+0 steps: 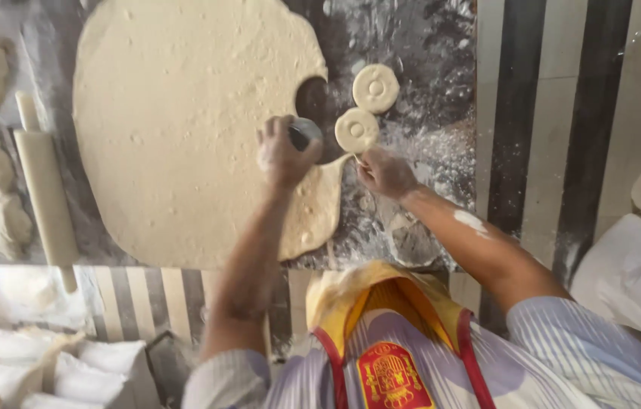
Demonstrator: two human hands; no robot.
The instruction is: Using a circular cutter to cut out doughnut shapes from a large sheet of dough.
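Both forearms are reaching forward, bare below rolled-up striped sleeves, and are converging ahead of the chest. Left hand (282,155) is curling into a loose fist, knuckles up, fingers wrapping round something small and round. Right hand (385,173) is lying lower and flatter, fingers pinching together at their tips. Flour is dusting both hands; a white smear is showing on the right forearm.

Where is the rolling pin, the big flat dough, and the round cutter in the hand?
rolling pin (46,189), head view, middle of its pale barrel.
big flat dough (176,121), head view, centre of the sheet.
round cutter (305,133), head view, its metal body, gripped by the left hand (282,155).
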